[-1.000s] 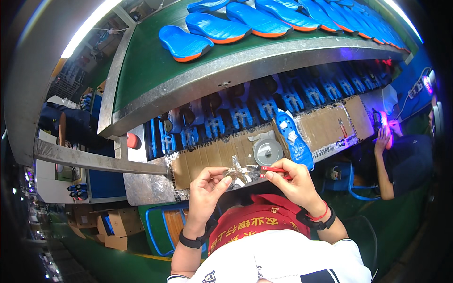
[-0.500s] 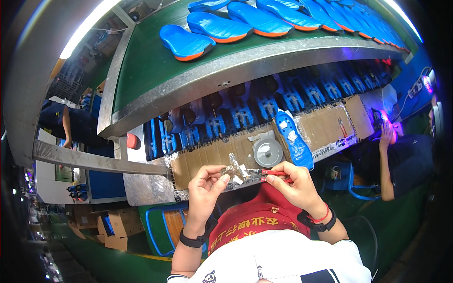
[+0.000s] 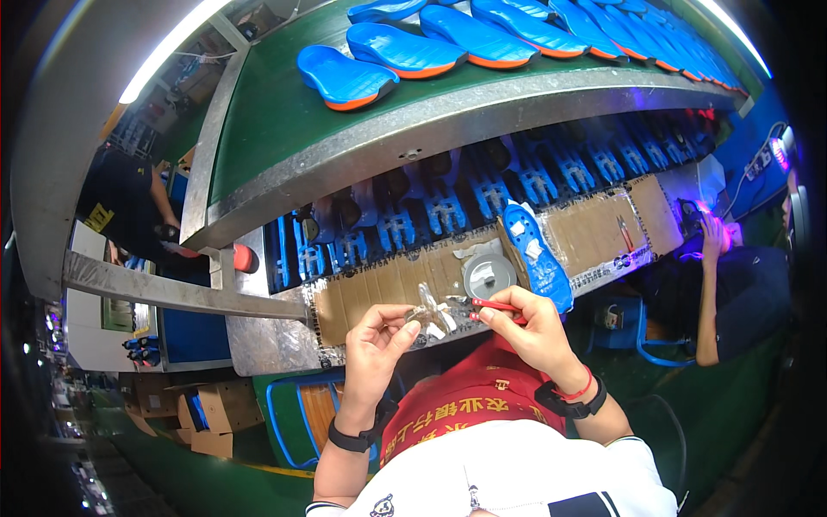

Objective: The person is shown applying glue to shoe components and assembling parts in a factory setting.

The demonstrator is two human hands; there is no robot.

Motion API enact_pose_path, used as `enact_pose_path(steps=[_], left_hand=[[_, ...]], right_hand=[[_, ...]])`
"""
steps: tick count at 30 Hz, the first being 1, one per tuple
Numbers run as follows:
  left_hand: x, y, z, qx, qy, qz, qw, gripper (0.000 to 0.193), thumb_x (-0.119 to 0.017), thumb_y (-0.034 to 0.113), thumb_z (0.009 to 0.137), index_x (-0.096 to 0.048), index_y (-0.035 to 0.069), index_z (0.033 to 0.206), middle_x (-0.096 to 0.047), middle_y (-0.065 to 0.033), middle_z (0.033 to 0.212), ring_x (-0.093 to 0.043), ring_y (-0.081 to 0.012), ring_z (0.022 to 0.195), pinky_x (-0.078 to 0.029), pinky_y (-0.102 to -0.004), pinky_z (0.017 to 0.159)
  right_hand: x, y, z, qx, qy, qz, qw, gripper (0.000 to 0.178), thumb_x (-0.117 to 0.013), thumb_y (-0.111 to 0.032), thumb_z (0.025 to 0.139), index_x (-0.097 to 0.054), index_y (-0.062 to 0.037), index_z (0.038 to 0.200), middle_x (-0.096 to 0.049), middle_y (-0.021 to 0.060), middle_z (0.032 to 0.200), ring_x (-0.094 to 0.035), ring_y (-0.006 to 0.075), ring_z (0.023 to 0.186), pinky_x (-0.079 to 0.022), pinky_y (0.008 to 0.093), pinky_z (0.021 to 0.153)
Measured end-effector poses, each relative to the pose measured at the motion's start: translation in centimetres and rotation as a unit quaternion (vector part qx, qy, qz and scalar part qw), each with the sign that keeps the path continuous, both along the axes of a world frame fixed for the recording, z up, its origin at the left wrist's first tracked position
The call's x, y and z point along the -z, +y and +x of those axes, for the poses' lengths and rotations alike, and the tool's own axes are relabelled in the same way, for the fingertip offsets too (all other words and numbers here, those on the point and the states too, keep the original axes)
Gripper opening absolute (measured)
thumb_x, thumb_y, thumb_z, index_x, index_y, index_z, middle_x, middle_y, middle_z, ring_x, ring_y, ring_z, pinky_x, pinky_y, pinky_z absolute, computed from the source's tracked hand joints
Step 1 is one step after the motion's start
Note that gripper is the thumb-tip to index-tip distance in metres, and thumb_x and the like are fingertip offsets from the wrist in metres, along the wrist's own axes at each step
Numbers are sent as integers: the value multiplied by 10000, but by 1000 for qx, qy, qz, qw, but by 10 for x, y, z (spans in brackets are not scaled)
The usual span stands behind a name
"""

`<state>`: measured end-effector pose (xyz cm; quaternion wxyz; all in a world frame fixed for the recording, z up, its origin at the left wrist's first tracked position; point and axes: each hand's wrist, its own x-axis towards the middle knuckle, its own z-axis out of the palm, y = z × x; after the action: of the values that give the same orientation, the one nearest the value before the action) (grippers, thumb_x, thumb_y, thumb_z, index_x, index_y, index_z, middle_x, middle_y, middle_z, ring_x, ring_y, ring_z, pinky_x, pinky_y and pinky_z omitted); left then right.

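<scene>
The left hand [image 3: 372, 341] has its thumb and fingers together, pinched on the left side of a clear plastic piece [image 3: 427, 300] with small white bits on it, so that piece sits just off the left fingertips, between the two hands. The right hand [image 3: 541, 334] is closed around the red handles of a small tool [image 3: 494, 304], its end pointing from the right fingertips toward the plastic piece; whether tool and plastic touch is too small to tell. Just beyond the right fingertips, a round grey dish [image 3: 489, 277] rests on the cardboard [image 3: 379, 274] that covers much of the counter [image 3: 269, 343]. Past the right hand's knuckles lies a blue shoe-shaped piece [image 3: 539, 254] with white patches, and farther to that hand's right, near the cardboard's edge, a second red-handled tool [image 3: 626, 234]. Beyond both hands, along the far side of the cardboard, stands a row of blue parts [image 3: 444, 215]. Farther from the hands, on a raised green surface [image 3: 258, 121], are blue soles [image 3: 345, 76] with orange lower edges. Well to the right of the right hand, a co-worker's hand [image 3: 713, 236] is under purplish light.
</scene>
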<state>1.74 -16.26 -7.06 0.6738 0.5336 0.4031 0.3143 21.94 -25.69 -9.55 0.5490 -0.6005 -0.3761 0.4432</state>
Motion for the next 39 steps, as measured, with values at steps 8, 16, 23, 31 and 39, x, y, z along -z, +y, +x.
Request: enact_pose_path(steps=[8,16,23,31,39], left_hand=[[6,-1,-3,-18,12,1,1000,191,-631,34,893,-611,-9,1078,-664,-61,999,-611,-97,931,-479,-245,851],[5,2,-3,-32,2,18,999,204,-646,22,890,-600,-16,1086,-650,-53,983,-593,-79,896,-477,-226,826],[5,4,-3,-40,-16,15,999,226,-660,10,891,-591,-24,1104,-634,-39,968,-574,-58,866,-473,-204,803],[5,6,-2,-40,-22,13,999,226,-657,11,893,-592,-24,1107,-636,-38,974,-579,-60,879,-475,-207,815],[5,7,-3,-37,-19,15,999,225,-657,16,895,-592,-25,1107,-642,-44,979,-585,-65,891,-475,-211,825]], right_hand=[[-2,-5,-1,7,-4,43,999,128,-677,-64,886,-655,44,951,-624,-4,679,-506,14,624,-415,192,557],[-5,-7,0,-18,-85,43,995,130,-697,-69,865,-654,38,923,-600,12,609,-499,34,544,-395,220,493],[-5,-5,2,-18,-119,51,991,137,-701,-85,857,-649,34,901,-613,51,605,-537,69,524,-413,238,495],[-3,-2,7,-48,-128,78,988,146,-707,-95,851,-649,27,905,-666,87,667,-612,111,561,-455,252,518],[-5,0,8,-42,-132,63,988,148,-706,-95,852,-649,31,906,-666,84,670,-610,104,567,-454,248,520]])
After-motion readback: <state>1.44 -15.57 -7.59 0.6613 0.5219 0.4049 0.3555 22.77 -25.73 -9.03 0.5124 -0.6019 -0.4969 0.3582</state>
